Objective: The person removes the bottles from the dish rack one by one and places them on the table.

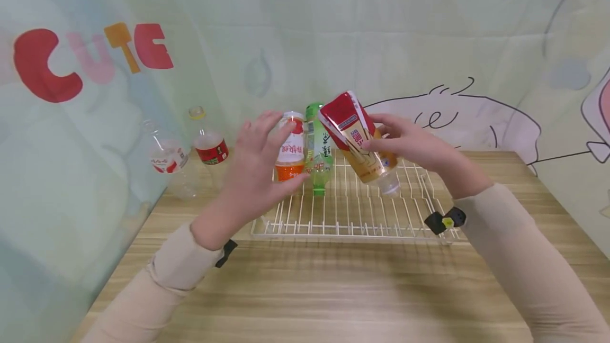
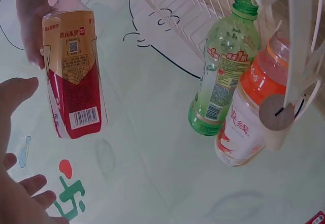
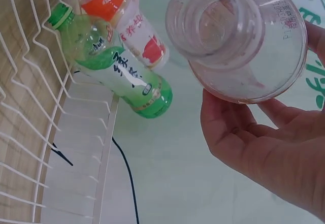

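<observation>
My right hand (image 1: 410,139) grips a red and gold plastic bottle (image 1: 355,136) above the white wire rack (image 1: 333,231). The bottle tilts with its clear, uncapped neck down to the right; in the right wrist view its open mouth (image 3: 205,26) faces the camera. Spread fingers and an empty palm show on my left hand (image 1: 252,165), raised left of the rack. Behind it, a white and orange bottle (image 1: 292,144) stands neck-down in the rack. Beside that stands a green tea bottle (image 1: 318,147), neck-down too. The left wrist view shows the held bottle's barcode side (image 2: 76,82).
Two clear bottles stand upright at the table's left: one with a white and red label (image 1: 169,160), another with a red label and yellow neck ring (image 1: 209,147). A printed curtain (image 1: 286,25) hangs behind the wooden table (image 1: 305,290). Dark camera straps circle both sleeves.
</observation>
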`<action>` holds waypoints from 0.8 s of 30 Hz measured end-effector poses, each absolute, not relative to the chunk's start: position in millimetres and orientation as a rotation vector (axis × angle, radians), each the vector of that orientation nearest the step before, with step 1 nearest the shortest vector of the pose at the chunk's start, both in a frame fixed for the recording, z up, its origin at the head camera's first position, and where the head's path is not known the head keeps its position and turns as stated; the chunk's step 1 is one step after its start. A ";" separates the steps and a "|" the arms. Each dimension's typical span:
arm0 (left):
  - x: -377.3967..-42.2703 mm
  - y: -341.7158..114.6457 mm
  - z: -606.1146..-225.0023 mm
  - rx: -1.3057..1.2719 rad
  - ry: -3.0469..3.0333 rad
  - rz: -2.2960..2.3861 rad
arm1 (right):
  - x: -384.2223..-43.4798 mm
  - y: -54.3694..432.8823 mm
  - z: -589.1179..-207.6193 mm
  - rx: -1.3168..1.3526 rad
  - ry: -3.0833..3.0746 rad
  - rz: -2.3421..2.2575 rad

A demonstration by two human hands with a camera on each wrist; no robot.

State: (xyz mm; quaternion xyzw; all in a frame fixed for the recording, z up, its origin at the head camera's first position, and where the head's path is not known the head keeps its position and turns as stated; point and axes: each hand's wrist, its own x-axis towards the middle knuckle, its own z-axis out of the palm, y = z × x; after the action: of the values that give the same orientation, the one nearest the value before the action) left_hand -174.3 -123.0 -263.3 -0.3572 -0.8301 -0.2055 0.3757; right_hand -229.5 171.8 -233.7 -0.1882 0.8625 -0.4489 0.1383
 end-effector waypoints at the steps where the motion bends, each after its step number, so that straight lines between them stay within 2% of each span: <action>1: -173.6 -120.7 -263.5 -0.933 -2.124 -0.498 | -228.2 170.5 -233.5 -0.554 2.490 -1.284; 24: -167.2 -95.5 -272.5 -1.135 -2.283 -0.327 | -210.1 151.1 -250.0 -0.715 2.362 -1.058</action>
State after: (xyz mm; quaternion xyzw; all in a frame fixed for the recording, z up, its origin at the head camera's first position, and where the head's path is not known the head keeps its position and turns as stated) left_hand -167.2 -95.5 -272.5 -0.4238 -0.8521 -0.1222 0.2818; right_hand -210.1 151.1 -250.0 -0.2593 0.8570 -0.3836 0.2262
